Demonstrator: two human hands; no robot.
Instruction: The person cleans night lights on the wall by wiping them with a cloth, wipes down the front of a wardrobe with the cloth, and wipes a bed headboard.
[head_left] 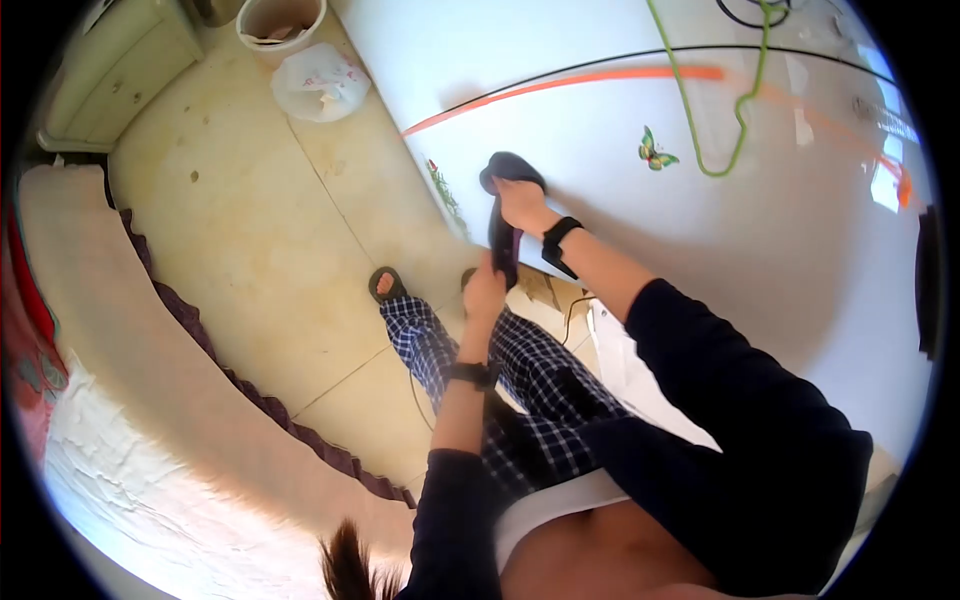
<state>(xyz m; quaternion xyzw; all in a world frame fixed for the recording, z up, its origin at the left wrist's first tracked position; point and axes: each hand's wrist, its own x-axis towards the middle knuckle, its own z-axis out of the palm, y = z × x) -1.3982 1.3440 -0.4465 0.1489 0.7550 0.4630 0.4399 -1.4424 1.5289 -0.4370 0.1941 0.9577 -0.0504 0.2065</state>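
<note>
A long black thing (504, 245) with a purple strip and a rounded, wider top is between my two hands; its exact kind is not clear. My right hand (525, 205) is closed around its upper part, just under the rounded end. Lower down, my left hand (486, 292) grips its bottom end, with the fingers partly hidden. Both wrists wear black bands. The thing is held upright beside the edge of a glossy white surface (600, 150), above my slippered feet.
On the white surface lie a green wire hanger (742, 120), an orange strip (560, 88) and a butterfly sticker (656, 150). A bin (280, 48) and a white plastic bag (318, 85) stand on the tiled floor. A bed (190, 370) runs along the left, near a drawer cabinet (130, 85).
</note>
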